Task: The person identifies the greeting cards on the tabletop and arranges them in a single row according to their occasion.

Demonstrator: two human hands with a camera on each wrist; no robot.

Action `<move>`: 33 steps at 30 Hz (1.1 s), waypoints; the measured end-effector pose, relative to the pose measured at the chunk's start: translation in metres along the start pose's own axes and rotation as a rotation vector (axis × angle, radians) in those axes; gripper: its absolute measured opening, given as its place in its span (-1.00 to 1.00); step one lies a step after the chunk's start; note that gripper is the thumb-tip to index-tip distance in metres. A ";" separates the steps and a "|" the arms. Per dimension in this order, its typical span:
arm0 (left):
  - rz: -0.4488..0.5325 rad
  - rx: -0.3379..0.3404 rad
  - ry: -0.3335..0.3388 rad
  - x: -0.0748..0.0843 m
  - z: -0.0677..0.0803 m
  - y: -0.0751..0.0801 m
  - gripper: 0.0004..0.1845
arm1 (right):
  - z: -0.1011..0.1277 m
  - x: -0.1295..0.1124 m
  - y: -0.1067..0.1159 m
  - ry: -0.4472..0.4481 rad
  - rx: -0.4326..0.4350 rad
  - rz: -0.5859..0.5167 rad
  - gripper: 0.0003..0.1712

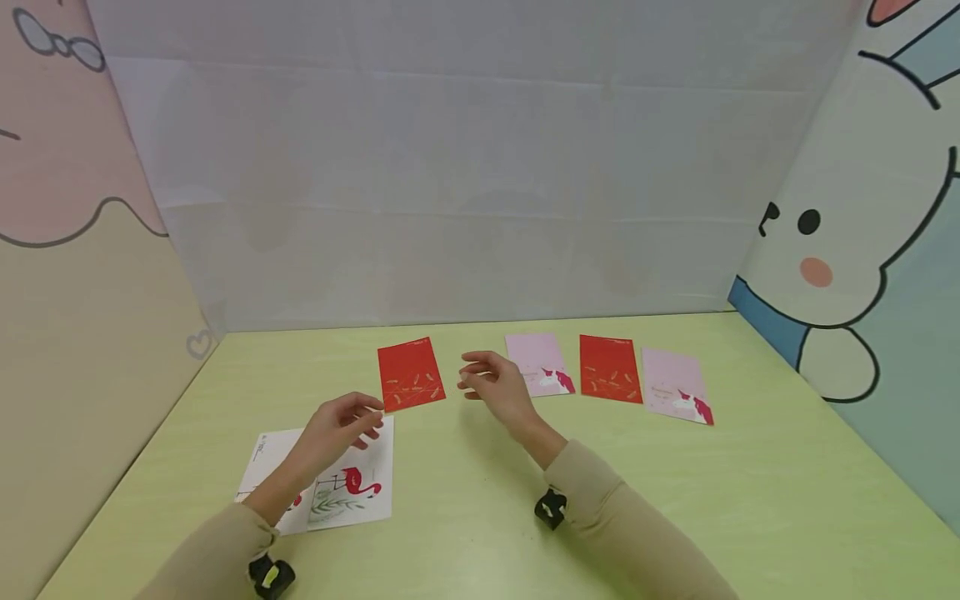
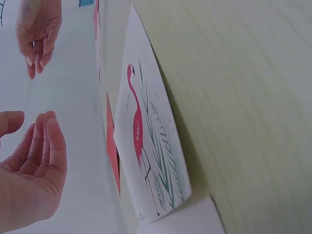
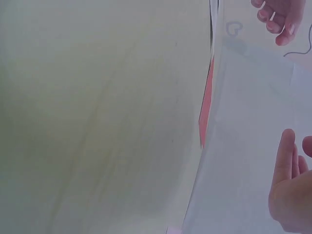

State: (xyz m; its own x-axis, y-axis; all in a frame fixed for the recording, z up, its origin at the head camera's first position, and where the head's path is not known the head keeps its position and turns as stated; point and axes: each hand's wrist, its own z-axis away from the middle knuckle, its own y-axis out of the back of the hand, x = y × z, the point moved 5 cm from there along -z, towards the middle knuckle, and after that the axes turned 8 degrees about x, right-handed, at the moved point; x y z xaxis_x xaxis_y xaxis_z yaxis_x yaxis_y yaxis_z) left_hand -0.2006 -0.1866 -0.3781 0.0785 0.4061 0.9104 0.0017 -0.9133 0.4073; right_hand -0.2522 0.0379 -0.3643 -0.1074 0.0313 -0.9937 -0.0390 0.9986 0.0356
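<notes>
A red envelope point(image 1: 409, 375) with gold marks lies flat on the green table point(image 1: 480, 500). My left hand point(image 1: 366, 418) hovers at its near left corner, above a white flamingo card point(image 1: 352, 487), fingers relaxed and empty. In the left wrist view the left hand point(image 2: 34, 146) shows a bare palm beside the flamingo card point(image 2: 146, 146). My right hand point(image 1: 474, 380) hovers just right of the red envelope, fingers loosely bent, holding nothing. The right wrist view shows the right hand point(image 3: 292, 170) empty and the red envelope's edge point(image 3: 206, 102).
A pink envelope point(image 1: 540, 364), a second red envelope point(image 1: 611, 368) and another pink envelope point(image 1: 677, 386) lie in a row to the right. A second white card point(image 1: 262, 462) sits under the flamingo card. Cartoon-printed walls enclose the table on three sides.
</notes>
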 end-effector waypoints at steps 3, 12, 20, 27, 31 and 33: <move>0.010 0.010 0.017 0.000 -0.007 -0.006 -0.68 | -0.007 0.004 0.010 -0.032 0.056 -0.011 -0.71; 0.170 0.153 0.197 -0.057 -0.055 -0.006 -0.48 | -0.024 0.022 0.020 -0.170 0.104 -0.092 -0.65; 0.246 0.121 0.285 -0.019 -0.044 -0.003 -0.38 | -0.034 0.042 0.021 -0.304 0.125 -0.066 -0.53; 0.342 0.113 0.367 -0.025 -0.052 -0.007 -0.36 | -0.040 0.045 0.018 -0.413 0.141 -0.103 -0.55; 0.371 0.134 0.403 -0.027 -0.056 -0.008 -0.34 | -0.044 0.050 0.015 -0.444 0.146 -0.088 -0.61; 0.367 0.146 0.418 -0.028 -0.057 -0.008 -0.35 | -0.045 0.053 0.013 -0.458 0.138 -0.081 -0.63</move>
State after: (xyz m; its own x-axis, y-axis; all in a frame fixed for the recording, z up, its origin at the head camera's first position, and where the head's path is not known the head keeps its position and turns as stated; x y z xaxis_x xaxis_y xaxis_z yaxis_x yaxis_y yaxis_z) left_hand -0.2599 -0.1886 -0.4027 -0.3010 0.0122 0.9535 0.1885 -0.9794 0.0720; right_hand -0.3033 0.0503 -0.4116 0.3400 -0.0620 -0.9384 0.1063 0.9940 -0.0271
